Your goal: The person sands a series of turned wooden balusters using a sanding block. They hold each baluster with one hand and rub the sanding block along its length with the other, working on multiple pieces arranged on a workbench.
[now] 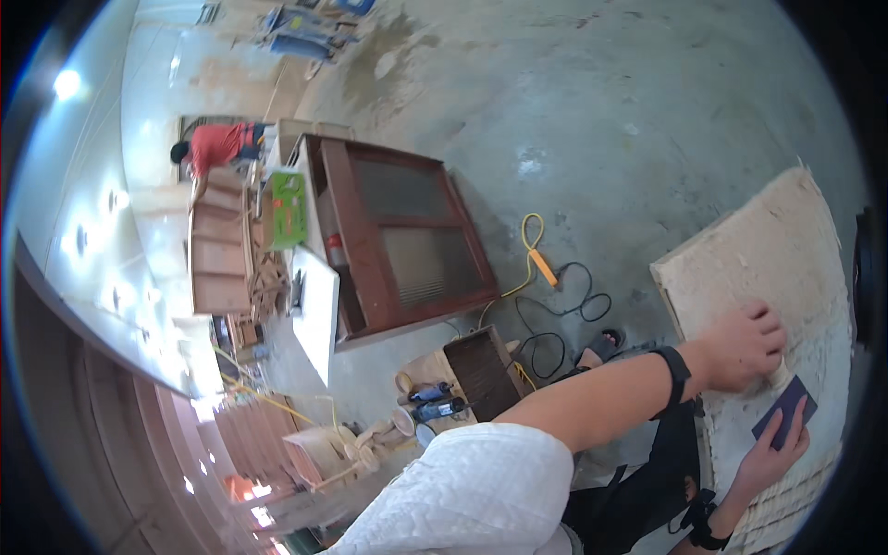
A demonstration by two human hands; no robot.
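My left hand (746, 350) is closed over the pale, rough-surfaced board (772, 231), fingers curled. A small pale piece (782, 377) shows at its lower edge; what the fingers grip is partly hidden. Just below it, my right hand (777, 455) pinches a flat, dark purple rectangular sheet (784, 407), thumb on its face. The sheet's upper edge lies close to the left hand and the pale piece. Both wrists wear black bands. The board's surface looks dusty, with ridged, layered edges at the lower right.
A dark red-brown wooden cabinet (407, 236) with panels stands on the grey floor. Near it lie a yellow cord with an orange power strip (544, 268) and a black cable (583, 305). Blue power tools (435, 402) rest by a brown box (481, 365). A person in red (217, 148) bends over woodwork.
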